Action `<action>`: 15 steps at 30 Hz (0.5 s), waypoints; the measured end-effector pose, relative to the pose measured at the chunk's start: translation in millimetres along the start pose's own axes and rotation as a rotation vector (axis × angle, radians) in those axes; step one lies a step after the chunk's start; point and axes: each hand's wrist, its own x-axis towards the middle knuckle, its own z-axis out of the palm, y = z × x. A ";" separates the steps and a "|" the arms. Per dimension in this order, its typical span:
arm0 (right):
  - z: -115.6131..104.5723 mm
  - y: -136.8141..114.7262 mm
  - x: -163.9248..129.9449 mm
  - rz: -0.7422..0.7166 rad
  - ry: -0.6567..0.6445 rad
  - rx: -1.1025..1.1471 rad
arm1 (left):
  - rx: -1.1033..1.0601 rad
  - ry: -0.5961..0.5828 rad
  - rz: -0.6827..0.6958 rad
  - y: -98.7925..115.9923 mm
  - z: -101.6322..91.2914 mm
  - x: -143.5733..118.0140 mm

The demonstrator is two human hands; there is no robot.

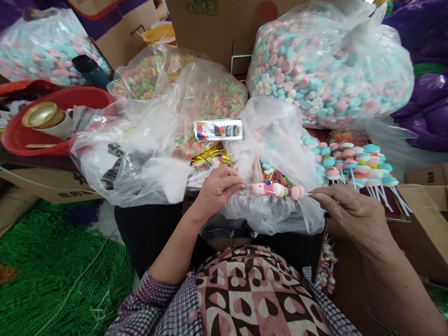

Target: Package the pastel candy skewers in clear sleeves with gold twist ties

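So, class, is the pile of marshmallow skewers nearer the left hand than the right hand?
No, the marshmallow skewers lie just beyond the right hand, well away from the left hand.

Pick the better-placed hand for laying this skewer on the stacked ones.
Right hand, likely: its fingers hold the skewer's stick and sit nearer the stacked skewers than the left hand.

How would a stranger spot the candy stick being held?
Find the heart-patterned garment, then look beyond it, between the left hand and right hand. The candy stick spans them sideways, pink and dotted at one end. Unlike the piled sticks, it is held.
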 end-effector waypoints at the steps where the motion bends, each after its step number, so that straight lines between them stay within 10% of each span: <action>1: 0.4 -0.9 0.3 0.004 -0.012 -0.002 | 0.025 0.006 0.015 0.2 -0.4 0.3; 15: 14.4 -27.5 -3.2 0.280 -0.194 0.223 | 0.203 0.117 0.066 0.2 -2.8 7.2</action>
